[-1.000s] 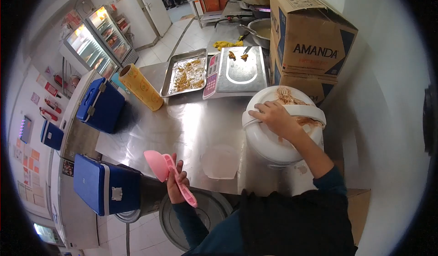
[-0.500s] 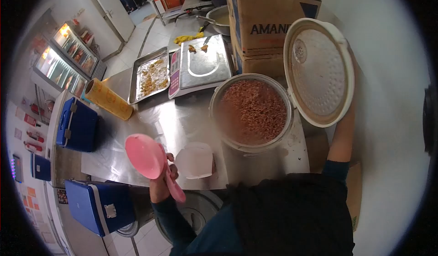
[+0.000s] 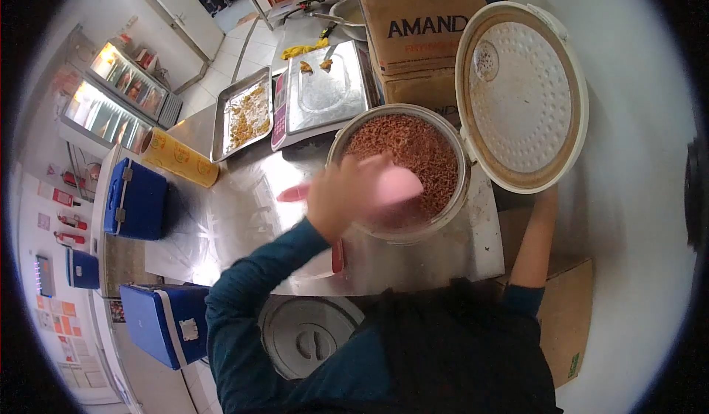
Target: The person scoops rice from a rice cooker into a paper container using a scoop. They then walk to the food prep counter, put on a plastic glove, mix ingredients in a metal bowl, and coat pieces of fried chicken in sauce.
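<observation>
My left hand (image 3: 336, 196), smeared by motion, grips a pink scoop (image 3: 399, 186) over the left side of a round container (image 3: 467, 186). Reddish-brown, rice-like grains (image 3: 428, 146) fill the container, and the scoop's bowl hangs over them; I cannot tell whether it touches them. The container's round white lid (image 3: 521, 96) stands raised at the right. My right forearm (image 3: 536, 233) reaches up behind this lid, which hides the hand. Below my left wrist, a pale open box with a red side (image 3: 337, 256) shows in part on the steel table (image 3: 236, 214).
Behind the container stand a flat scale (image 3: 329, 93), a metal tray (image 3: 241, 115) with yellow crumbs and a cardboard box (image 3: 421, 30). A yellow roll (image 3: 179, 157) lies at the left, near blue coolers (image 3: 140, 200). A lidded bin (image 3: 310, 336) stands below the table edge. A wall is at the right.
My left hand has swung the pink scoop up and right, from beside the pale box to over the grains. The lid stays raised, with my right arm behind it.
</observation>
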Tool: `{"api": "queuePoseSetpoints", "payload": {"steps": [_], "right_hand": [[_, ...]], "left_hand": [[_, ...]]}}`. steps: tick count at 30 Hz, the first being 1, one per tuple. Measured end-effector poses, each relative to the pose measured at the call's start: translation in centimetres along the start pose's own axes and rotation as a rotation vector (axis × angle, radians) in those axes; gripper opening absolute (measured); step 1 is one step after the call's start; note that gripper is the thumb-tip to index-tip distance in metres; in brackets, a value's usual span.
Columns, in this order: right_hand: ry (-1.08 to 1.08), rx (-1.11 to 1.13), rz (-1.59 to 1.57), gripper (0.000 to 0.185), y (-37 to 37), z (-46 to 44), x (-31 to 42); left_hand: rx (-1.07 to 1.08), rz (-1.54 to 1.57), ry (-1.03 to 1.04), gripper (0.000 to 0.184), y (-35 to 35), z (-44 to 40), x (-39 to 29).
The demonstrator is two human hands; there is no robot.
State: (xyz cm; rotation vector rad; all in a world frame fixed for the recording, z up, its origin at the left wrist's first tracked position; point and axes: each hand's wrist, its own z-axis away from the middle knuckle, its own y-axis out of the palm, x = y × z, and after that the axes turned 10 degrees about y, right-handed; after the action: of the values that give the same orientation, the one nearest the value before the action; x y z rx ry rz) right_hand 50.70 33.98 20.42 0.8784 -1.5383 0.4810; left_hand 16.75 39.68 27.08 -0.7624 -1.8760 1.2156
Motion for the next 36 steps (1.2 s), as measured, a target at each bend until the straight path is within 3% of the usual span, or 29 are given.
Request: {"api": "queuePoseSetpoints", "payload": {"steps": [2, 4, 6, 9, 13, 16, 18, 22, 24, 28, 31, 36], "right_hand": [[-0.001, -0.100, -0.040, 0.038, -0.4, 2.1, -0.5], [0.045, -0.256, -0.108, 0.037, 0.1, 4.3, -0.6], [0.116, -0.437, -0.190, 0.034, 0.8, 6.5, -0.5], [0.178, -0.515, -0.158, 0.027, 0.9, 10.2, -2.6], [0.173, -0.379, -0.047, 0.021, 1.5, 15.6, -5.6], [0.207, -0.288, -0.028, 0.022, 3.4, 18.1, -5.9], [0.250, -0.216, -0.052, 0.024, 4.4, 18.5, -6.0], [0.205, -0.120, -0.082, 0.027, 5.7, 18.3, -6.3], [0.222, -0.083, -0.100, 0.029, 6.1, 18.2, -6.2], [0.209, -0.038, -0.083, 0.034, 6.2, 18.3, -6.5], [0.232, -0.021, -0.035, 0.044, 6.3, 18.2, -5.9], [0.046, 0.180, 0.264, 0.079, 7.6, 18.1, -4.1]], "left_hand": [[0.036, 0.119, -0.038, 0.047, 1.3, -0.9, 1.8], [-0.036, 0.012, -0.068, 0.045, 2.0, -2.2, 2.7], [-0.025, 0.137, -0.094, 0.055, 2.6, -3.5, 4.0], [-0.105, -0.011, -0.054, 0.041, 2.0, -3.7, 3.4], [0.025, -0.102, -0.023, 0.045, -2.9, -0.5, -2.4], [0.008, -0.229, 0.063, 0.049, -0.1, 2.0, -3.8], [-0.007, -0.008, 0.039, 0.050, 0.9, 0.8, -1.4], [0.025, -0.145, -0.012, 0.048, 4.0, -1.2, 1.3], [0.017, 0.027, -0.075, 0.046, 3.6, -2.9, 2.4], [-0.030, -0.185, -0.003, 0.044, 2.9, -4.0, 3.0], [0.047, -0.300, -0.036, 0.046, 1.8, -5.4, 5.3], [0.117, -0.324, 0.092, 0.039, 4.7, -8.2, 8.3]]}}
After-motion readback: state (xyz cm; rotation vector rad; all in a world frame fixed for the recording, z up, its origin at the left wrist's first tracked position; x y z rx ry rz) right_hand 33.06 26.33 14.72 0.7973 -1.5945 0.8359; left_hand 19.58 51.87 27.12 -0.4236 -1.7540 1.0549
